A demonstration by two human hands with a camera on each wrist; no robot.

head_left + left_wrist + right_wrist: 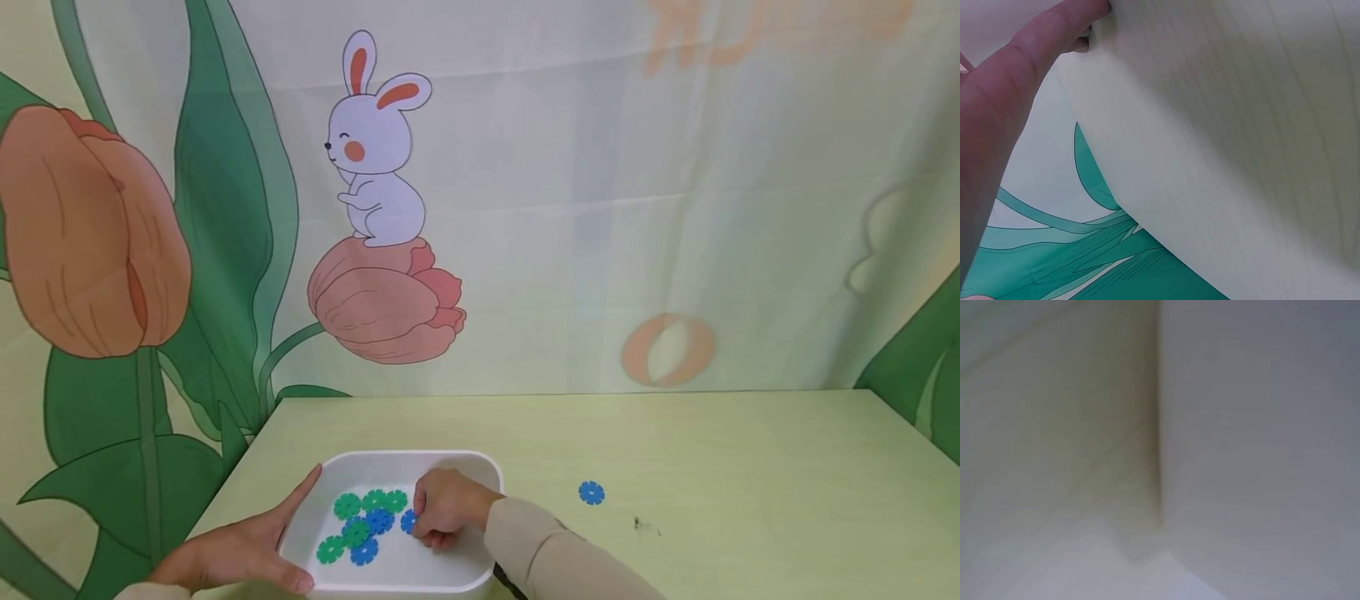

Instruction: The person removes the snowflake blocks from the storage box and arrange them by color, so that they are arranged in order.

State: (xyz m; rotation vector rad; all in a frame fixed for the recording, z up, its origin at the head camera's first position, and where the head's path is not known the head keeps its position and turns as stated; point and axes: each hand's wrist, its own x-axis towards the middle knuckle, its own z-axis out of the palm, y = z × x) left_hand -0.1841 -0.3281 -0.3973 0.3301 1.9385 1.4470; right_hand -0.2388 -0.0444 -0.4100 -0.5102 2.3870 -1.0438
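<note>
In the head view, a white plastic tray (pixel 390 575) holds several green snowflake discs (pixel 347 505) and blue snowflake discs (pixel 364 551), some overlapping. My right hand (pixel 450 508) reaches inside the tray's right half with its fingers curled. At its fingertips a blue snowflake disc (pixel 408 522) is pinched, partly hidden by the hand. My left hand (pixel 240 550) rests against the tray's left side, thumb at the near corner and index finger stretched along the far corner; its straight finger also shows in the left wrist view. The right wrist view has only the tray's outer wall (pixel 1260 437), no hand.
Outside the tray, to its right, a single blue snowflake disc (pixel 592 492) lies on the pale wooden table (pixel 750 467). A small dark mark (pixel 637 523) is nearby on the surface. Behind the table hangs a printed curtain (pixel 540 208) with a rabbit and tulips.
</note>
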